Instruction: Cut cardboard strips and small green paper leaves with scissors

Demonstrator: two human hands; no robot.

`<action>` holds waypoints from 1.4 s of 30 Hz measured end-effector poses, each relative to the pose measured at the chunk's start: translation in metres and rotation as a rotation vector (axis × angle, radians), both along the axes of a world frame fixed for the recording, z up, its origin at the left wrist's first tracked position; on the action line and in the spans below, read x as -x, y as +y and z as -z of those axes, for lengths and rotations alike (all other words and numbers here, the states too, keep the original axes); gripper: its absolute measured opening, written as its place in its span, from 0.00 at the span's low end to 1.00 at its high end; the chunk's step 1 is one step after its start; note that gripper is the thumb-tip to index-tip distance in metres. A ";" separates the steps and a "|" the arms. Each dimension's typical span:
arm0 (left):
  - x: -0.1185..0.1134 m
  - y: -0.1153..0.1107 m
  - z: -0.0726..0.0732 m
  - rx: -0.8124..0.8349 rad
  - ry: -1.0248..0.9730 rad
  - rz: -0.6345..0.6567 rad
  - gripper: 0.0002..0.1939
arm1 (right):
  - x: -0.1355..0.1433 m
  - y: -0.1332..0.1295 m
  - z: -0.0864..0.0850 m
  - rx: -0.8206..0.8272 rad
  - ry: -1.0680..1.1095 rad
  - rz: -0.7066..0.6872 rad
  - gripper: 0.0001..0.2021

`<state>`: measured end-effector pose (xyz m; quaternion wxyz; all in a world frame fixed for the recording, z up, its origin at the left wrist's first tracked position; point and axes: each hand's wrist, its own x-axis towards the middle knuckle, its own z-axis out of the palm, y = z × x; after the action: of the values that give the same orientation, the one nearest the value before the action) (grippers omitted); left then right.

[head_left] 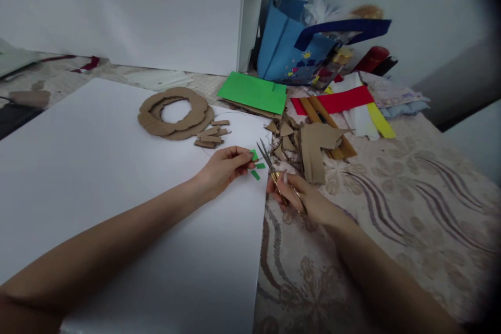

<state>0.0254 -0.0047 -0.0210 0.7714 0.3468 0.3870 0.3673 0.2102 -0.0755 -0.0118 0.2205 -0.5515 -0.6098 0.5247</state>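
Observation:
Between thumb and fingers, my left hand [230, 167] pinches a small green paper piece [254, 155] above the white board [164, 229]. Two small green scraps [255, 174] lie just beneath it. My right hand [289, 193] has its fingers in the gold handles of the scissors [267, 157], whose blades are parted and point up and left, a little right of the green piece. Scalloped cardboard rings [199, 107] rest on the board beyond my left hand, with several cardboard strips [211, 138] beside them.
Green sheets [254, 93] lie behind my hands. Torn cardboard [312, 159], wooden strips [340, 147] and red paper [344, 100] are at the right on the patterned cloth [376, 219]. A blue bag [285, 47] stands at the back.

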 end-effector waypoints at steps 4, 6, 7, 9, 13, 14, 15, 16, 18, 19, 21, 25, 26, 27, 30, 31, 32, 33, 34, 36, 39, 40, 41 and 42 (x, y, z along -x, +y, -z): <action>-0.002 -0.008 -0.003 0.009 -0.022 0.051 0.04 | -0.006 -0.004 0.002 0.009 0.022 0.036 0.24; -0.003 -0.010 -0.003 0.018 -0.033 0.068 0.05 | -0.007 -0.008 0.004 0.017 0.054 0.044 0.24; -0.003 -0.010 -0.003 0.019 -0.037 0.075 0.05 | -0.008 -0.010 0.006 0.022 0.063 0.042 0.24; -0.004 -0.012 -0.003 0.022 -0.038 0.092 0.06 | -0.008 -0.015 0.007 0.027 0.076 0.033 0.24; -0.004 -0.013 -0.002 0.041 -0.028 0.100 0.05 | -0.006 -0.022 0.007 0.023 0.074 0.018 0.23; -0.004 -0.014 -0.001 0.045 -0.031 0.099 0.05 | -0.006 -0.023 0.007 0.017 0.062 0.014 0.23; -0.004 -0.014 -0.001 0.046 -0.035 0.097 0.05 | -0.006 -0.023 0.006 0.010 0.047 0.011 0.23; -0.004 -0.013 -0.001 0.046 -0.038 0.095 0.05 | -0.005 -0.023 0.005 0.005 0.035 0.007 0.23; -0.004 -0.013 0.000 0.048 -0.043 0.091 0.05 | -0.005 -0.023 0.005 0.001 0.023 0.003 0.24; -0.004 -0.013 0.000 0.049 -0.045 0.090 0.06 | -0.005 -0.023 0.005 0.000 0.021 0.002 0.24; -0.004 -0.013 0.000 0.049 -0.048 0.090 0.06 | -0.004 -0.023 0.006 0.005 0.021 0.004 0.24; -0.004 -0.013 0.001 0.052 -0.042 0.100 0.06 | -0.005 -0.024 0.007 0.020 0.030 0.000 0.24; -0.004 -0.013 0.001 0.054 -0.040 0.102 0.06 | -0.005 -0.024 0.006 0.019 0.032 -0.004 0.24; -0.004 -0.013 0.001 0.056 -0.038 0.104 0.06 | -0.005 -0.025 0.006 0.018 0.032 -0.005 0.24; -0.003 -0.013 0.002 0.055 -0.036 0.105 0.06 | -0.004 -0.025 0.005 0.032 0.024 0.004 0.25; -0.003 -0.013 0.002 0.053 -0.035 0.106 0.07 | -0.004 -0.025 0.004 0.035 0.023 0.006 0.25; -0.003 -0.013 0.003 0.050 -0.034 0.108 0.07 | -0.004 -0.024 0.004 0.036 0.023 0.004 0.25; -0.004 -0.013 0.003 0.046 -0.032 0.111 0.07 | -0.003 -0.024 0.003 0.037 0.024 0.004 0.25; -0.004 -0.013 0.002 0.042 -0.030 0.111 0.07 | -0.003 -0.024 0.003 0.038 0.025 0.004 0.25; -0.004 -0.013 0.002 0.038 -0.026 0.110 0.07 | -0.003 -0.024 0.002 0.045 0.024 0.004 0.26; -0.005 -0.013 0.001 0.044 -0.020 0.108 0.07 | -0.002 -0.024 0.002 0.055 0.027 0.006 0.25; -0.005 -0.013 0.001 0.048 -0.017 0.108 0.07 | -0.002 -0.024 0.002 0.056 0.030 0.005 0.25; -0.005 -0.013 0.001 0.051 -0.015 0.110 0.07 | -0.002 -0.024 0.002 0.056 0.035 0.005 0.25; -0.005 -0.013 0.001 0.053 -0.015 0.113 0.07 | -0.002 -0.024 0.003 0.054 0.042 0.004 0.25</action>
<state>0.0300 -0.0181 -0.0218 0.8027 0.3448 0.3707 0.3153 0.2125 -0.0997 -0.0145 0.2191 -0.5473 -0.5896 0.5521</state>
